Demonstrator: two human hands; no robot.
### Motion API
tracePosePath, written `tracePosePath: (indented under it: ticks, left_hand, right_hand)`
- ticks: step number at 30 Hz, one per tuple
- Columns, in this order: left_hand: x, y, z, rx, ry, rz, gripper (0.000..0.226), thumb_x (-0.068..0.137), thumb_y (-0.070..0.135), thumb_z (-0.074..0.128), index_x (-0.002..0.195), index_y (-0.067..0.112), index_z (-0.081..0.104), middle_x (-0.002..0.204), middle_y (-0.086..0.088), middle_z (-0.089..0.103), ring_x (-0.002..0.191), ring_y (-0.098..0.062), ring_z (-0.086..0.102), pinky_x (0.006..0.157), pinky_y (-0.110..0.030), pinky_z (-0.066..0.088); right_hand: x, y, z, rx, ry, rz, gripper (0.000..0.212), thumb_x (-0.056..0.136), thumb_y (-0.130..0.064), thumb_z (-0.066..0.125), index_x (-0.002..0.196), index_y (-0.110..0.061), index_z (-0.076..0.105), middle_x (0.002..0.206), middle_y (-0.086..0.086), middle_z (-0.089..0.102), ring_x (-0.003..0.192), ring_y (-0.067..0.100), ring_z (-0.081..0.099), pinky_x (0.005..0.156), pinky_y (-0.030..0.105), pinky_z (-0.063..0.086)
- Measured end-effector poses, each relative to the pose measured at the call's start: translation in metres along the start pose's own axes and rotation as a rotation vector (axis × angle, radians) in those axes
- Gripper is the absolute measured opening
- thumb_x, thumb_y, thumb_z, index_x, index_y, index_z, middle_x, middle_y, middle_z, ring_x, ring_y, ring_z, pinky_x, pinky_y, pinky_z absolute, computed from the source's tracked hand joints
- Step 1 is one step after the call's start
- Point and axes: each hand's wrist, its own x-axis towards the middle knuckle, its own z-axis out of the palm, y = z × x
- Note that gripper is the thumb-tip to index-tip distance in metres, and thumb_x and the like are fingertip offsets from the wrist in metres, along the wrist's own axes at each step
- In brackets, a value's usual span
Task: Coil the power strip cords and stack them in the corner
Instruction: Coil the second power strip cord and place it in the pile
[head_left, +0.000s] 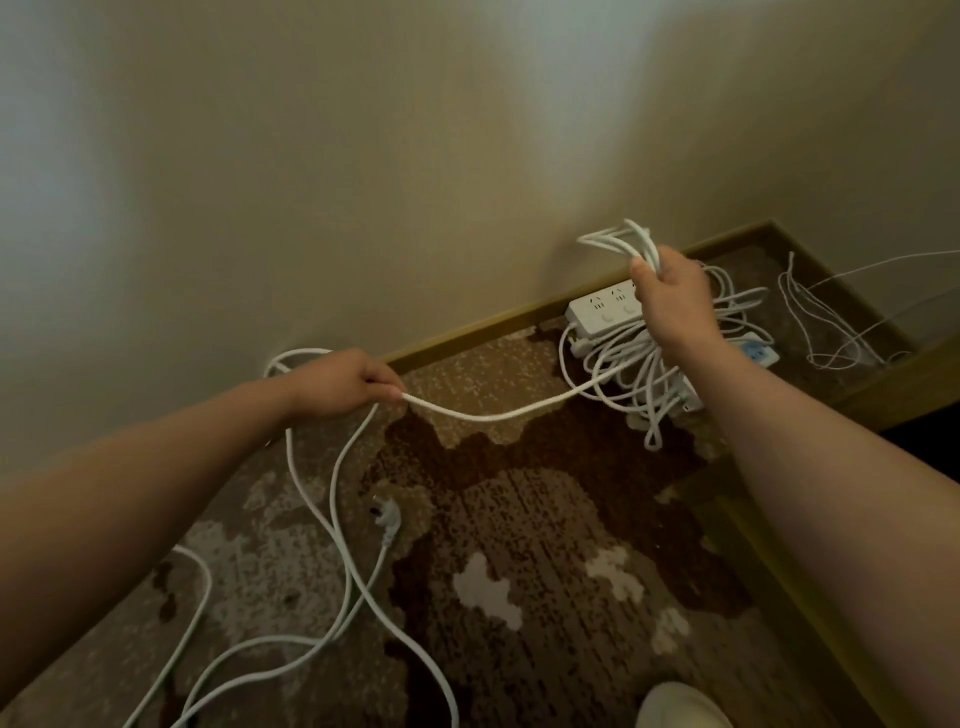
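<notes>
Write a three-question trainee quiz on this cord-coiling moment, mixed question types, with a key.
1. True or false: the right hand grips a bundle of cord loops.
2. What does the left hand pinch? A) a plug B) a white cord C) nothing
3. Fill in: the loose plug lies on the ____.

Key: 1 true. 2 B, the white cord running toward the right hand. 3 carpet.

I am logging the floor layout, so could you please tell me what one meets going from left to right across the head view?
left hand pinching the cord → loose plug on the carpet → power strip by the skirting → right hand gripping the coiled cord → thin wires in the corner.
</notes>
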Motion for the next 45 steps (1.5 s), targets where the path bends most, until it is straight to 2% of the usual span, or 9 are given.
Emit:
tracePosePath:
  ticks: [7, 11, 15, 20, 23, 29, 35, 39, 45]
  left_hand:
    - [0.022, 0.093, 0.012, 0.073, 0.113, 0.205, 0.015, 0.086, 0.040, 0.062, 0.080, 0.027, 0.068, 0.082, 0.005, 0.068, 0.079, -0.014, 0.062, 0.071, -0.029, 0.048]
    - [0.036, 0.124, 0.023, 0.121, 0.390, 0.108, 0.032, 0.077, 0.048, 0.069, 0.073, 0.016, 0.067, 0.064, 0.002, 0.059, 0.066, -0.017, 0.055, 0.059, -0.030, 0.038]
    - [0.044, 0.132, 0.027, 0.015, 0.498, 0.027, 0.033, 0.077, 0.046, 0.069, 0.065, 0.016, 0.064, 0.060, 0.002, 0.059, 0.059, -0.014, 0.054, 0.052, -0.030, 0.032]
    - [0.044, 0.137, 0.030, -0.113, 0.338, 0.097, 0.025, 0.085, 0.019, 0.056, 0.062, 0.022, 0.066, 0.061, 0.008, 0.065, 0.059, -0.003, 0.058, 0.068, -0.030, 0.051]
    - [0.047, 0.135, 0.031, -0.113, 0.379, 0.064, 0.021, 0.085, 0.025, 0.060, 0.066, 0.019, 0.067, 0.060, 0.005, 0.066, 0.055, -0.005, 0.060, 0.069, -0.033, 0.054]
    - [0.051, 0.130, 0.028, -0.025, 0.496, -0.034, 0.038, 0.072, 0.054, 0.069, 0.061, 0.018, 0.065, 0.058, 0.003, 0.065, 0.059, -0.015, 0.060, 0.059, -0.033, 0.049]
    - [0.054, 0.133, 0.027, -0.141, 0.437, -0.021, 0.031, 0.083, 0.036, 0.065, 0.056, 0.021, 0.067, 0.048, 0.007, 0.059, 0.043, -0.002, 0.051, 0.049, -0.024, 0.036]
    - [0.052, 0.115, 0.012, -0.079, 0.335, 0.024, 0.024, 0.087, 0.033, 0.059, 0.073, 0.018, 0.072, 0.063, 0.005, 0.068, 0.060, -0.010, 0.062, 0.061, -0.026, 0.046]
    - [0.042, 0.082, -0.001, -0.171, 0.240, 0.099, 0.016, 0.091, 0.027, 0.059, 0.087, 0.019, 0.072, 0.055, 0.008, 0.054, 0.045, 0.002, 0.046, 0.046, -0.011, 0.032]
  right_hand:
    - [-0.019, -0.039, 0.033, 0.144, -0.280, -0.021, 0.022, 0.102, -0.023, 0.050, 0.081, -0.022, 0.056, 0.064, -0.001, 0.058, 0.050, 0.010, 0.049, 0.051, 0.025, 0.041]
    - [-0.032, -0.051, 0.050, 0.113, -0.530, 0.077, 0.020, 0.104, -0.023, 0.049, 0.089, -0.014, 0.059, 0.066, 0.004, 0.066, 0.048, 0.017, 0.057, 0.052, 0.030, 0.048]
    - [-0.035, -0.041, 0.053, 0.154, -0.553, 0.181, 0.022, 0.105, -0.024, 0.047, 0.094, -0.010, 0.059, 0.064, 0.001, 0.066, 0.051, 0.014, 0.062, 0.053, 0.029, 0.049]
    - [-0.035, -0.033, 0.058, 0.306, -0.606, 0.216, 0.027, 0.105, -0.023, 0.044, 0.101, 0.000, 0.059, 0.063, 0.009, 0.069, 0.053, 0.022, 0.064, 0.049, 0.028, 0.052]
    - [-0.033, -0.032, 0.059, 0.283, -0.603, 0.241, 0.026, 0.105, -0.025, 0.045, 0.100, -0.003, 0.058, 0.065, 0.009, 0.068, 0.056, 0.026, 0.062, 0.052, 0.032, 0.053]
    - [-0.034, -0.032, 0.061, 0.207, -0.562, 0.217, 0.029, 0.104, -0.030, 0.044, 0.092, -0.009, 0.061, 0.057, 0.002, 0.060, 0.045, 0.015, 0.053, 0.048, 0.029, 0.043]
    - [-0.034, -0.032, 0.063, 0.204, -0.530, 0.264, 0.026, 0.104, -0.031, 0.046, 0.100, -0.008, 0.060, 0.058, 0.000, 0.052, 0.045, 0.013, 0.046, 0.046, 0.028, 0.040]
    - [-0.030, -0.027, 0.055, 0.346, -0.462, 0.311, 0.021, 0.104, -0.029, 0.048, 0.097, -0.011, 0.057, 0.056, -0.003, 0.040, 0.044, 0.010, 0.037, 0.042, 0.024, 0.031]
    - [-0.030, -0.022, 0.035, 0.281, -0.519, 0.216, 0.028, 0.104, -0.036, 0.047, 0.084, -0.021, 0.059, 0.056, -0.004, 0.037, 0.046, 0.011, 0.033, 0.044, 0.028, 0.027]
